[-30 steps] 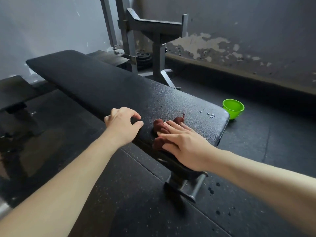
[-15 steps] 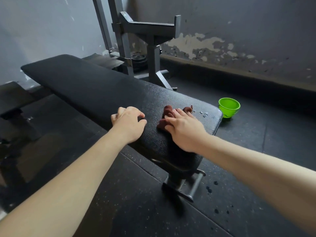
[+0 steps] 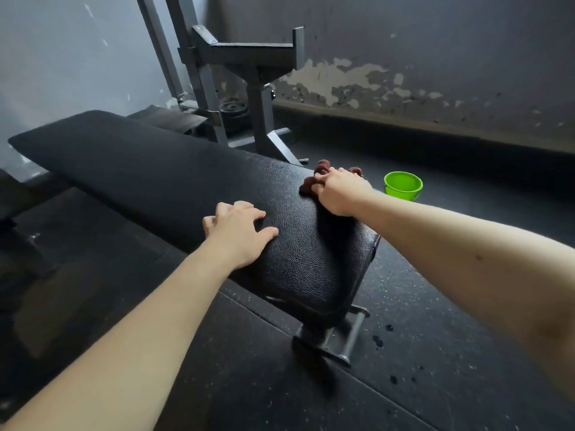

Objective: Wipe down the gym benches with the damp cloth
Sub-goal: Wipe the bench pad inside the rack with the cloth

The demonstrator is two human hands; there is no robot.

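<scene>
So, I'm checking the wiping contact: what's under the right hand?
A dark red cloth lies bunched under the right hand on the bench pad; most of it, and the pad beneath, is covered.

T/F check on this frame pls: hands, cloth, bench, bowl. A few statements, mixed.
1. The right hand is on a dark red cloth on the bench. True.
2. The left hand holds a second cloth. False: the left hand rests on the bench's near edge with nothing in it.
3. The green bowl sits on the bench. False: the bowl stands on the floor beyond the bench.
4. A grey metal rack stands behind the bench. True.
5. The cloth lies at the bench end farthest from the bowl. False: it is at the end nearest the bowl, by the far edge.
</scene>
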